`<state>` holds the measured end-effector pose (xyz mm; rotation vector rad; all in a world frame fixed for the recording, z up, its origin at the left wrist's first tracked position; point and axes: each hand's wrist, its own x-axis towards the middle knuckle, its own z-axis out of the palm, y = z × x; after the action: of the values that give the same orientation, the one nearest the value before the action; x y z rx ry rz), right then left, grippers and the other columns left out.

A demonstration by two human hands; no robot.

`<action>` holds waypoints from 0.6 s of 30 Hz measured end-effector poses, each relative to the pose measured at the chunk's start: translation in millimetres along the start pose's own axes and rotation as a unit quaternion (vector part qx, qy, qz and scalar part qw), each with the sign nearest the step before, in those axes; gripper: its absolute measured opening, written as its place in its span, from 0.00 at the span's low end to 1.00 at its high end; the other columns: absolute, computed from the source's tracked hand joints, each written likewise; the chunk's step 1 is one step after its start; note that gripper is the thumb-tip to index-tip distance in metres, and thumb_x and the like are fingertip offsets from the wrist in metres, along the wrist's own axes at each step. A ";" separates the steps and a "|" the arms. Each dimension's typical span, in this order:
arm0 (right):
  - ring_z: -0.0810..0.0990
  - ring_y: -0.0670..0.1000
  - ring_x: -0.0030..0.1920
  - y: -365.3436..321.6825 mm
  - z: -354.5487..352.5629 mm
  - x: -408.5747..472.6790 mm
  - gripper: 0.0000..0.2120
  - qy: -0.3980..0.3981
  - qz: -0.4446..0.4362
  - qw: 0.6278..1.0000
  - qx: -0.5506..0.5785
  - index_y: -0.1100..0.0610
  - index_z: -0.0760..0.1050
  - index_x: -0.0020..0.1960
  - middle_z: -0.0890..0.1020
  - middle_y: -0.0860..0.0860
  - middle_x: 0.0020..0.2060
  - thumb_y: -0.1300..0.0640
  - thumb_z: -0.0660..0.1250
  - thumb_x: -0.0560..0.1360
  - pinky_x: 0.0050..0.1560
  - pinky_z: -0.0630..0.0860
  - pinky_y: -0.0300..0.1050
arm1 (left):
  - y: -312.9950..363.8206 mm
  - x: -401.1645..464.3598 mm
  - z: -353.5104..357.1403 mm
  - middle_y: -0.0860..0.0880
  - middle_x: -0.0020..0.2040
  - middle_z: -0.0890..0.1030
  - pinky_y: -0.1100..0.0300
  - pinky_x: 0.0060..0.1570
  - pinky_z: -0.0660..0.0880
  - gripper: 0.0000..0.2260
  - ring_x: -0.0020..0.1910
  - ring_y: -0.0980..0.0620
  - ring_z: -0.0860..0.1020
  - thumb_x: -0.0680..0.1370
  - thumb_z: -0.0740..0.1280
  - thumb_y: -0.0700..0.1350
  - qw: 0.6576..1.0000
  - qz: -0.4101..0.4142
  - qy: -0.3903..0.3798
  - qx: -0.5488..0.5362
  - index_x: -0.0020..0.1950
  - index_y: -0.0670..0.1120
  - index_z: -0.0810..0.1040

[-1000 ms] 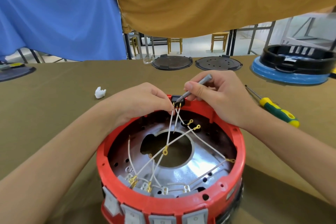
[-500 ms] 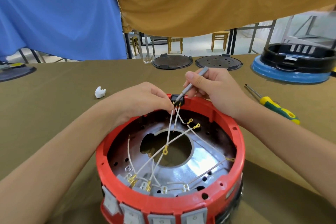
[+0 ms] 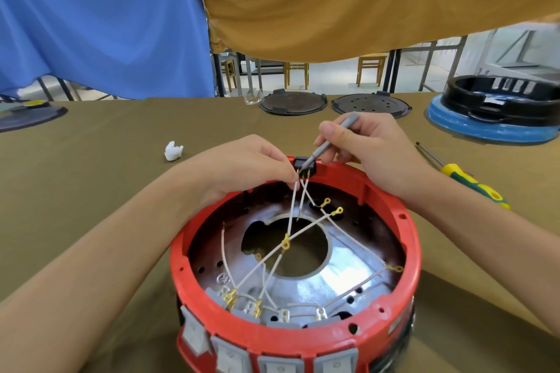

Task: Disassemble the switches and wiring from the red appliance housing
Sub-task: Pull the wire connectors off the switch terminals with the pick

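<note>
Red housing [image 3: 406, 251] sits open side up on table [image 3: 91, 191], right in front of me. My left hand [image 3: 239, 166] pinches white wire [image 3: 292, 206] at black switch [image 3: 304, 165] on far rim. My right hand [image 3: 372, 151] grips thin grey tool [image 3: 333, 139] pen-style — tip on switch. Grey switches [image 3: 272, 363] line near wall, wires cross inside. Screwdriver [image 3: 463, 175] lies off to right, white scrap [image 3: 173, 150] to left.

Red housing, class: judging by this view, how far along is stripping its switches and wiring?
Done: several ring terminals hang loose. In hand: the right hand works a grey tool at the black switch; the left hand pinches its white wire. Left: the grey switches remain in the red housing.
</note>
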<state>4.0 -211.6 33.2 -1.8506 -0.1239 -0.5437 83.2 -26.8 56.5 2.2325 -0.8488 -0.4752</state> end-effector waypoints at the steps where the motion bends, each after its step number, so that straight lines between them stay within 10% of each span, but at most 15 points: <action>1: 0.78 0.51 0.36 0.7 0.0 1.1 0.14 0.001 0.012 1.000 0.008 0.65 0.82 0.45 0.83 0.57 0.34 0.55 0.66 0.80 0.40 0.75 0.40 | -0.1 0.3 0.1 0.52 0.41 0.85 0.48 0.64 0.73 0.04 0.50 0.51 0.81 0.73 0.73 0.47 1.000 -0.001 -0.001 0.000 0.39 0.51 0.87; 18: 0.84 0.51 0.38 -2.6 -3.3 -4.5 0.08 -0.023 -0.088 0.994 -0.065 0.64 0.82 0.46 0.85 0.56 0.36 0.60 0.69 0.78 0.42 0.79 0.40 | -0.8 1.3 -1.2 0.52 0.41 0.86 0.50 0.60 0.76 0.05 0.48 0.51 0.82 0.74 0.72 0.48 1.000 0.002 -0.010 0.010 0.39 0.53 0.87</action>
<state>-1.9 -212.9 34.4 -1.9904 -0.2911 -0.6443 85.1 -26.6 56.6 2.2480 -0.8716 -0.4905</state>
